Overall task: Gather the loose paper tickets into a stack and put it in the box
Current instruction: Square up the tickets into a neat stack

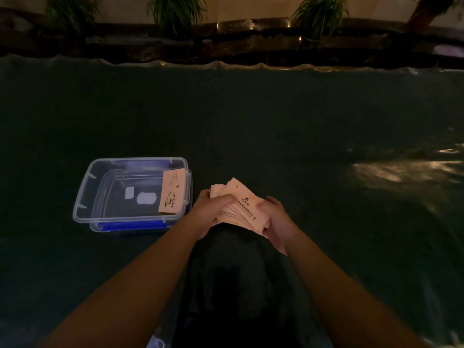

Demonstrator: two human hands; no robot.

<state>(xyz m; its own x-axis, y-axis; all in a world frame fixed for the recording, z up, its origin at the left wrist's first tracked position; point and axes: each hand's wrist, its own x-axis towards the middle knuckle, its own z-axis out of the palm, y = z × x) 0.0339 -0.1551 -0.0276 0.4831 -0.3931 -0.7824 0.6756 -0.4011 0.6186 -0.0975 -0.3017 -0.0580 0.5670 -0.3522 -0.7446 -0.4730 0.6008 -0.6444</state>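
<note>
Gathering looks mostly done — no loose tickets visible on the dark green table cover (251, 121). The fanned bunch of pale pink paper tickets (241, 204) sits between both hands, just right of the clear plastic box with blue clips (85, 197). Left hand (211, 209) grips the near-left edge, thumb on top; right hand (273, 217) cups the right end. Not squared yet — edges splay. Long axis runs from upper-left to lower-right, far ends pointing away. One pink ticket (173, 192) already leans inside the box's right wall. Left: square up, drop in.
</note>
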